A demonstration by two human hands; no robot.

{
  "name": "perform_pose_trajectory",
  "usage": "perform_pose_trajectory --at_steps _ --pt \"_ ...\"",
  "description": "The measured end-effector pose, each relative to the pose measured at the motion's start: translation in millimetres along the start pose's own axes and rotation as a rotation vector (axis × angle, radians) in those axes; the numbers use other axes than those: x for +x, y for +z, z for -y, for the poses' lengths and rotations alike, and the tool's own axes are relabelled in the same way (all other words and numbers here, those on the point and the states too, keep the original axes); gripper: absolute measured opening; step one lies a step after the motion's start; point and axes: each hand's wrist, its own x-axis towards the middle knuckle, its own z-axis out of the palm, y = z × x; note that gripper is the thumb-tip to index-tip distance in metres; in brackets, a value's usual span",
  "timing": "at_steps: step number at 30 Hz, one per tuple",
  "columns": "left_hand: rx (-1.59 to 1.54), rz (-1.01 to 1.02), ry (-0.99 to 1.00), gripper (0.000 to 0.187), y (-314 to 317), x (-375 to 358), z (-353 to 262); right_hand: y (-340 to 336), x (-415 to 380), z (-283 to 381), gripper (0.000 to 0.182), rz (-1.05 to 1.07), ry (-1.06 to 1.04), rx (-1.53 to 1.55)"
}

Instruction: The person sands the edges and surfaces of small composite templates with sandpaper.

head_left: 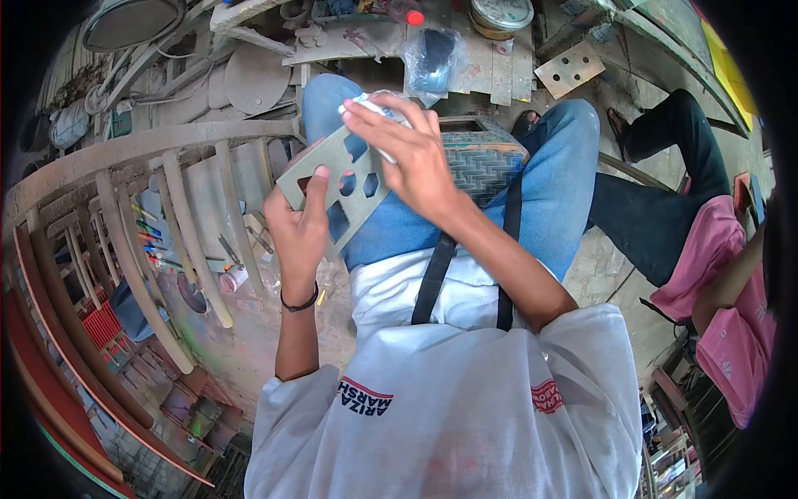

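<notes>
My left hand (303, 216) grips a thin grey board (359, 209) by its lower left side, with the thumb lying over its face. Several shaped holes, some round and one six-sided, are cut through the board, which is tilted above my left thigh. Across the board's upper right edge lies my right hand (416, 158), its fingers closed on a crumpled white piece (391, 110) with blue marks, cloth-like or paper-like. That piece touches or nearly touches the board; the fingers hide most of it.
A woven-pattern seat or basket (482, 170) sits between my knees. Ahead stands a low wooden bench (349, 46) with a plastic-wrapped bundle (432, 62) and a lidded tub (501, 15). Another holed board (570, 71) lies beyond. Wooden racks (108, 216) curve along the left; a person in pink (719, 258) sits at right.
</notes>
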Motion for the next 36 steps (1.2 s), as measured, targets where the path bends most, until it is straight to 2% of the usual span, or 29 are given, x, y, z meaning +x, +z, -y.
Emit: perform_pose_trajectory --at_steps 3,5,7,8,9,10,12,13,15,16,19,21,23,24,25,26,27,28,29,32,36 --pt "0.004 0.003 -0.069 0.025 -3.5 -3.0 6.0 -1.1 2.3 31.9 0.064 0.016 -0.017 0.114" --pt "0.088 0.0 0.116 0.025 -7.9 -0.4 15.2 -0.6 5.5 35.0 0.064 -0.005 -0.131 0.139" --pt "0.035 -0.005 0.066 0.025 -3.8 -3.6 9.2 -1.4 4.6 -2.5 0.063 0.012 -0.083 0.046" --pt "-0.025 -0.013 0.023 0.024 -0.1 -2.8 5.2 0.2 1.4 -31.5 0.06 0.022 -0.017 -0.113" --pt "-0.026 -0.01 0.028 0.024 0.6 -3.8 0.4 -5.2 3.3 -40.8 0.057 0.03 0.057 -0.273" --pt "-0.062 -0.036 0.05 0.024 0.1 -6.2 -4.8 -9.8 -0.6 -45.4 0.057 0.024 0.062 -0.279" --pt "-0.103 -0.07 0.067 0.023 1.6 -3.6 -3.0 -19.2 -0.9 -47.3 0.048 -0.022 0.317 0.208" --pt "-0.095 -0.125 0.088 0.023 2.0 -1.1 3.5 -22.8 -2.0 -40.5 0.048 -0.012 0.324 0.211" --pt "-0.091 -0.186 0.12 0.023 6.1 4.4 7.8 -30.4 3.0 -31.0 0.04 0.072 0.539 0.608" --pt "-0.158 -0.205 0.076 0.023 9.3 5.5 7.2 -30.5 3.4 -35.7 0.032 0.128 0.569 0.756" --pt "-0.306 -0.235 0.031 0.024 15.8 7.7 16.7 -45.9 13.6 -28.7 0.025 0.198 0.639 0.779" --pt "-0.4 -0.252 0.03 0.024 18.7 9.2 19.4 -46.2 11.8 -34.8 0.023 0.14 0.562 0.804" --pt "-0.51 -0.121 -0.024 0.023 16.3 8.9 17.6 -54.2 12.7 -36.5 0.021 0.059 0.471 0.681" --pt "-0.513 -0.114 -0.025 0.023 13.6 11.1 16.5 -64.3 16.5 -33.1 0.024 0.097 0.457 0.604" --pt "-0.459 0.015 -0.019 0.022 9.2 13.9 15.2 -72.2 19.5 -32.1 0.024 0.092 0.459 0.599" --pt "-0.402 0.142 -0.013 0.021 5.3 15.8 14.2 -78.7 21.7 -31.3 0.023 0.104 0.368 0.487" --pt "-0.401 0.146 -0.014 0.021 2.7 17.6 13.0 -84.2 24.3 -30.1 0.022 0.116 0.277 0.376" --pt "-0.366 0.26 -0.007 0.021 0.6 20.4 11.8 -89.3 28.5 -28.7 0.02 0.137 0.179 0.308" --pt "-0.33 0.371 -0.001 0.02 -1.7 22.6 11.4 -92.0 31.6 -25.3 0.02 0.134 0.179 0.309" --pt "-0.15 0.412 -0.029 0.022 -8.0 29.1 12.6 -95.0 37.2 -15.9 0.018 0.174 0.064 0.244" --pt "-0.154 0.495 0.009 0.032 -2.3 36.6 -3.0 -96.4 43.1 -4.0 0.015 0.203 -0.069 0.14"
